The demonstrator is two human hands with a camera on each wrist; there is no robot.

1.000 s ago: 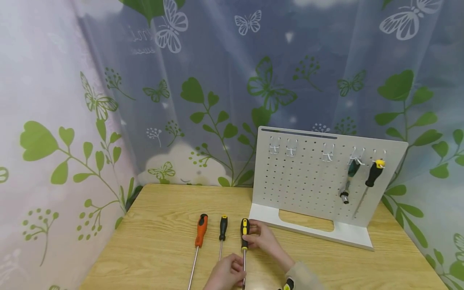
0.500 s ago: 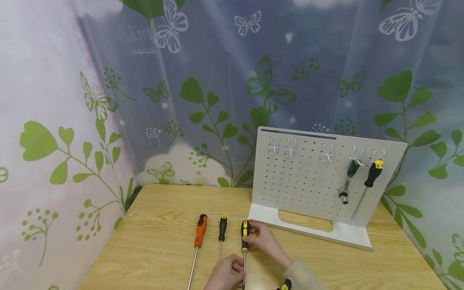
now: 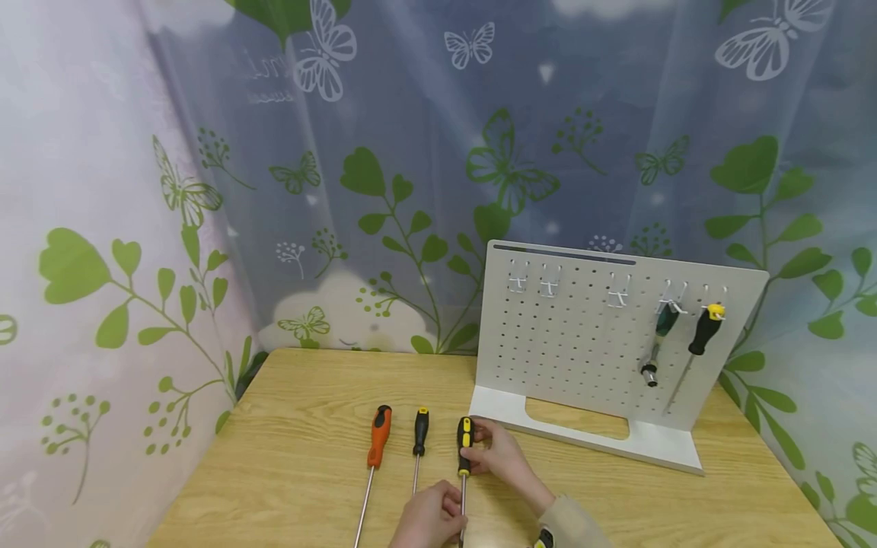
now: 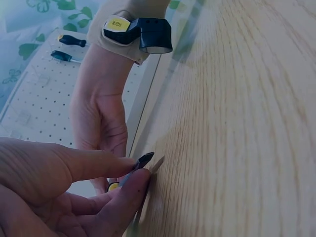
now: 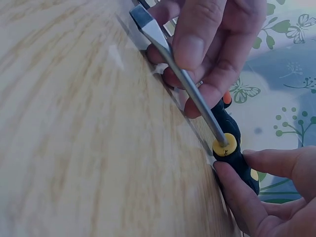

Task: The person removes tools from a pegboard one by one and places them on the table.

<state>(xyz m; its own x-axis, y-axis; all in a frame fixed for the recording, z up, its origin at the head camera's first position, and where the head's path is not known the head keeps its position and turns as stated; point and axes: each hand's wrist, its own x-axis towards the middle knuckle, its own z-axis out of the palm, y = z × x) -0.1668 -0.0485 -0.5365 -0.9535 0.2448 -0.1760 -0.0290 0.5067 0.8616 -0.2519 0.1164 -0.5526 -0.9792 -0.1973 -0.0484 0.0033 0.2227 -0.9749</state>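
A black-and-yellow flat-head screwdriver (image 3: 466,441) is held between my two hands over the table, its handle pointing away from me. My right hand (image 3: 503,459) pinches the handle from the right side. Near the tip, my left hand (image 3: 428,514) pinches the metal shaft with thumb and fingers. The left wrist view shows the blade tip (image 4: 145,159) sticking out past the left fingertips. In the right wrist view the shaft (image 5: 200,103) runs into a yellow collar, and the right thumb and finger grip the handle just behind it.
Left of my hands lie a black screwdriver (image 3: 421,432) and an orange-and-black screwdriver (image 3: 380,438). A white pegboard stand (image 3: 562,335) is at the back right. A green-handled socket tool (image 3: 664,320) and a yellow-capped black screwdriver (image 3: 706,329) hang on it, beside bare hooks (image 3: 550,283).
The screwdriver's handle has shifted very slightly toward me and to the right, my hands with it. Both hands keep the same grip.
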